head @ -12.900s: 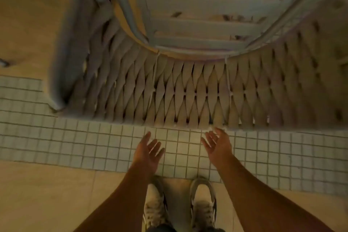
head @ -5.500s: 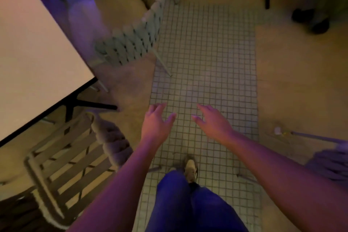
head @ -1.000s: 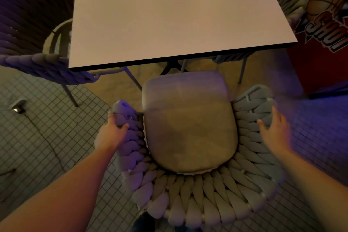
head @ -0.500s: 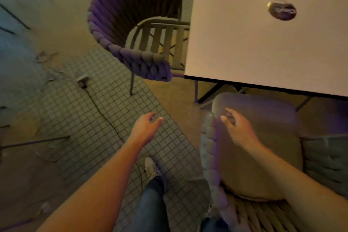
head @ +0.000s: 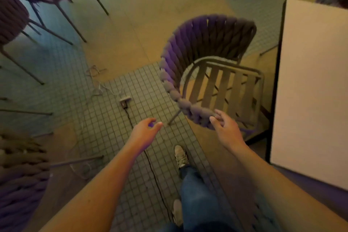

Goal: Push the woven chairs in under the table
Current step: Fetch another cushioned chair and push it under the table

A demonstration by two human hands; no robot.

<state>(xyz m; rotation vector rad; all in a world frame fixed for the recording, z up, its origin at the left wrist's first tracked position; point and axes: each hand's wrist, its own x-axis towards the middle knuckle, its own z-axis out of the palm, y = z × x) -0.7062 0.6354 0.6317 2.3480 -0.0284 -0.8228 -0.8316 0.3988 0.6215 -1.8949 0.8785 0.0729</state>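
view: one head-worn wide-angle camera, no second view to overlap.
facing: forward and steeply down at the tiled floor.
nearness: forearms fill the bottom edge.
framing: woven chair at 1 o'clock, table at 3 o'clock.

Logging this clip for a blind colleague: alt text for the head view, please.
Right hand reaches the woven arm of a slat-seated chair standing beside a white table, seat not yet under it. Left hand hangs open over the tiled floor, where a cable runs.

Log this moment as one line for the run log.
phase: reaching | right hand: open, at woven chair arm | left hand: open, free | chair: not under table
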